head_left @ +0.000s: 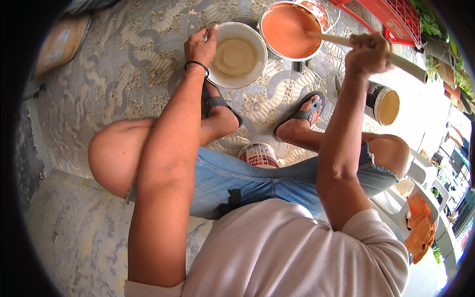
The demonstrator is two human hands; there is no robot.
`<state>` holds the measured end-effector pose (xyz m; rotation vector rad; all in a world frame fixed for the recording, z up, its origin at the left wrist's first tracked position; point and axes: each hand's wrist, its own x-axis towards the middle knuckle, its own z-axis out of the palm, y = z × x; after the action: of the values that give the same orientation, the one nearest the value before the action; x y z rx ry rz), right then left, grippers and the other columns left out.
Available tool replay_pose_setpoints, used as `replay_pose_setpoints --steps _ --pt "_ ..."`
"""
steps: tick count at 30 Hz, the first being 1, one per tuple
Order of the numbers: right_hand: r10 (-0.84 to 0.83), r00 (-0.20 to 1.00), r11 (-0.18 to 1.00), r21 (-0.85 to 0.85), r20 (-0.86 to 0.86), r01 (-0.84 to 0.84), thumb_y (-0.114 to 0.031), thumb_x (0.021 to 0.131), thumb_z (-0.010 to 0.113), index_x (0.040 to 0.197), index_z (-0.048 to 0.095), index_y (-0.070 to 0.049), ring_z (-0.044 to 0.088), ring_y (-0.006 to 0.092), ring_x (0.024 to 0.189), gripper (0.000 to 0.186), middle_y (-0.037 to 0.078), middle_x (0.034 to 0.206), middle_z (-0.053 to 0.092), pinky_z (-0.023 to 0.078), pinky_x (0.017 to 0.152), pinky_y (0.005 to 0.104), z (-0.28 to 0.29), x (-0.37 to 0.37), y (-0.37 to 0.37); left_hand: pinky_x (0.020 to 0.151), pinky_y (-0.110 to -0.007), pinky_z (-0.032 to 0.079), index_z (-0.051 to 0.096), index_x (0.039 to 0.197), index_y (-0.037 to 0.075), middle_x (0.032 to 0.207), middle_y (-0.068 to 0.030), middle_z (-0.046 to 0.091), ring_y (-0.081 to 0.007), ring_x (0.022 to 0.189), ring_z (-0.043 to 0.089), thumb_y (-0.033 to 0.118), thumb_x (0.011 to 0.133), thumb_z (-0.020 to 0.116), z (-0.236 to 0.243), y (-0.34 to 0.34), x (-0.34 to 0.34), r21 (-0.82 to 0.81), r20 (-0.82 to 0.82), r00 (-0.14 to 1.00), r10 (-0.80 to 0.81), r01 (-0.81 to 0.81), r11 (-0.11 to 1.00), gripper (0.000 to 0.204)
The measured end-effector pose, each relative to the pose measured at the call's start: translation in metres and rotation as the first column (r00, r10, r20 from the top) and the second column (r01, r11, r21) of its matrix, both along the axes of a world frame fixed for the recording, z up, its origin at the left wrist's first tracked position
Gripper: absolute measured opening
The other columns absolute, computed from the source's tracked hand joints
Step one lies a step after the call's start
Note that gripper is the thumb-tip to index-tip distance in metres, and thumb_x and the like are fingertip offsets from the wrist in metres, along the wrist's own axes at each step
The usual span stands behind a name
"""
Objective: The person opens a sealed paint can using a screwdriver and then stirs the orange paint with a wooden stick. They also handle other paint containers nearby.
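My right hand (368, 53) is closed round a long wooden stick (408, 67). The stick's far end dips into orange paint (292, 30) in a round white bucket (262, 37). Beside it on the left stands another pale bucket (263, 69) with a beige layer inside and a raised round mark at its middle. My left hand (201, 45) grips the left rim of this pale bucket, thumb up on the edge; some of the fingers are hidden. A black band circles my left wrist.
A smaller paint-smeared pail (316, 12) and a red plastic crate (391, 20) stand behind. A dark can (383, 104) lies tipped at the right. Between my legs is a red-and-white tub (258, 155). White chairs (396, 208), one with an orange cloth (420, 227), are at the far right.
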<state>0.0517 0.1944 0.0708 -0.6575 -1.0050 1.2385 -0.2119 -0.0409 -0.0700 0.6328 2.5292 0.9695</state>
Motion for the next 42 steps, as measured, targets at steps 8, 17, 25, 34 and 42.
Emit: replay_pose_setpoints --steps 8,17,25,34,42 --pt "-0.077 0.997 0.993 -0.095 -0.028 0.074 -0.005 0.083 0.061 0.066 0.042 -0.011 0.040 0.0149 0.037 0.026 0.004 0.049 0.038 0.039 0.036 0.0383 -0.009 -0.046 0.000 0.098 -0.047 0.055 0.078 0.118 0.011 0.119 -0.0218 0.075 -0.0435 0.113 0.069 0.065 0.095 0.062 0.010 0.004 -0.001 -0.015 0.037 0.999 -0.012 0.012 1.000 0.060" --pt "0.086 0.961 0.996 -0.040 0.264 -0.078 0.000 0.086 0.063 0.062 0.048 -0.008 0.041 0.0127 0.040 0.029 0.003 0.052 0.044 0.038 0.040 0.0321 0.015 -0.029 -0.017 0.098 -0.047 0.055 0.078 0.117 0.010 0.117 -0.0232 0.075 -0.0432 0.114 0.070 0.063 0.096 0.062 0.003 0.001 0.002 0.026 -0.010 1.000 -0.007 0.008 1.000 0.060" --pt "0.149 0.988 0.988 0.037 0.029 -0.150 -0.010 0.095 0.066 0.077 0.053 -0.009 0.043 0.0073 0.044 0.022 -0.003 0.059 0.047 0.035 0.043 0.0262 0.004 -0.083 -0.001 0.100 -0.047 0.054 0.078 0.119 0.010 0.119 -0.0233 0.074 -0.0432 0.115 0.069 0.063 0.096 0.062 0.014 0.010 0.005 0.008 0.046 0.998 -0.040 0.039 0.999 0.060" --pt "0.173 0.921 0.982 0.009 0.348 -0.187 -0.009 0.094 0.063 0.073 0.052 -0.010 0.044 0.0076 0.043 0.024 -0.003 0.057 0.047 0.035 0.041 0.0266 0.011 -0.052 0.010 0.100 -0.048 0.054 0.077 0.121 0.010 0.121 -0.0246 0.073 -0.0435 0.117 0.068 0.065 0.095 0.061 0.001 0.001 -0.003 0.003 0.043 0.998 -0.043 0.043 0.999 0.063" --pt "-0.040 0.980 0.942 -0.334 -0.196 -0.028 -0.006 0.084 0.058 0.063 0.040 -0.014 0.038 0.0160 0.040 0.029 0.003 0.051 0.039 0.039 0.045 0.0382 -0.020 -0.017 0.020 0.100 -0.048 0.054 0.078 0.121 0.010 0.121 -0.0235 0.074 -0.0435 0.117 0.068 0.066 0.094 0.062 0.004 0.010 0.002 0.022 0.009 1.000 -0.024 0.024 0.999 0.064"
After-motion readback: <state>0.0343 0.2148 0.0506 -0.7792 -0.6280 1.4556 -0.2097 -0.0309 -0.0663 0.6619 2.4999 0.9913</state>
